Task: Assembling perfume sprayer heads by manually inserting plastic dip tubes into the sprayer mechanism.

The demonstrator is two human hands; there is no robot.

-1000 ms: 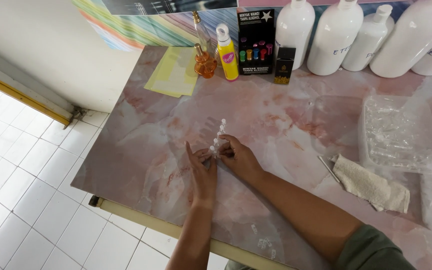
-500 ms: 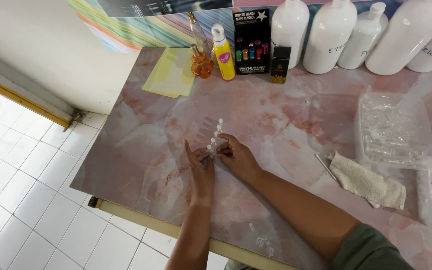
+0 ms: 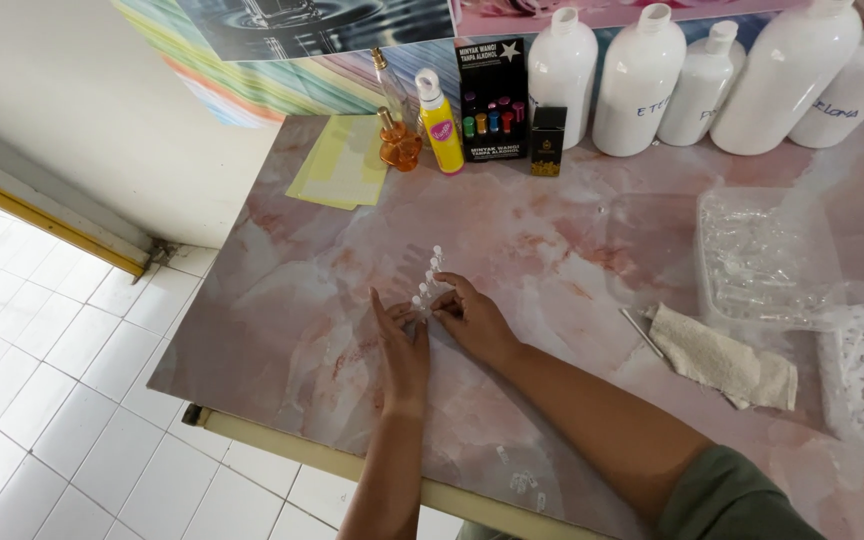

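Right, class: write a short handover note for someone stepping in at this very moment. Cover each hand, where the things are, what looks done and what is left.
Left hand: flat on the pink marble table, fingertips against the near end of the row of small clear vials.
Right hand: curled at the same end of the row, fingers on the nearest vials.
Things: the row stands mid-table, running away from the hands. A clear plastic tray with more small clear pieces sits to the right, a folded cloth beside it.
Done: one short row lined up.
Left: apparently the pieces in the tray; whether the vials are filled cannot be told.
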